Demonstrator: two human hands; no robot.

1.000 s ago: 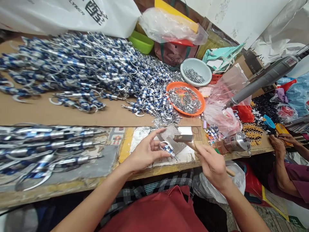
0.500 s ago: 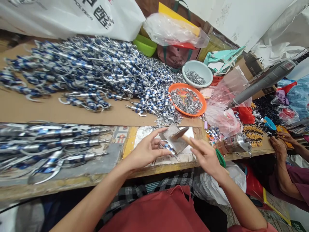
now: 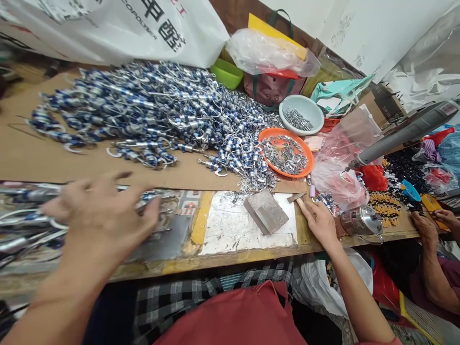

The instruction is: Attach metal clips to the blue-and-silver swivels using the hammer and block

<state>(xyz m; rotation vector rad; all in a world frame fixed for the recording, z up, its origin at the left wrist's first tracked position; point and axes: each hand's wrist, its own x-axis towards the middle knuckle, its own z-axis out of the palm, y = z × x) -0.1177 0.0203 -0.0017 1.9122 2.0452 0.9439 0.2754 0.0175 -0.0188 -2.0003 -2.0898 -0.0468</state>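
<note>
My left hand (image 3: 104,215), slightly blurred, is open with fingers spread over a row of silver-and-blue metal pieces with curved hooks (image 3: 27,218) at the left of the bench. Nothing shows between its fingers. My right hand (image 3: 321,223) is closed around the wooden handle of a small hammer (image 3: 301,202), whose head rests low over the bench. Between my hands a grey metal block (image 3: 266,212) lies on a white, worn sheet (image 3: 223,235). Small flat metal links (image 3: 247,187) are scattered behind the block.
A big heap of silver-and-blue pieces (image 3: 151,110) covers the cardboard behind. Near it are an orange plate (image 3: 309,167) of links, a pale blue bowl (image 3: 316,108) of pins, a hanging electric screwdriver (image 3: 398,134) and a lidded metal cup (image 3: 359,220). A co-worker's hands (image 3: 427,227) are at right.
My left hand has let go of the silver-and-blue piece at the block and moved left over the row. My right hand has moved the hammer right, off the block, and down to the bench.
</note>
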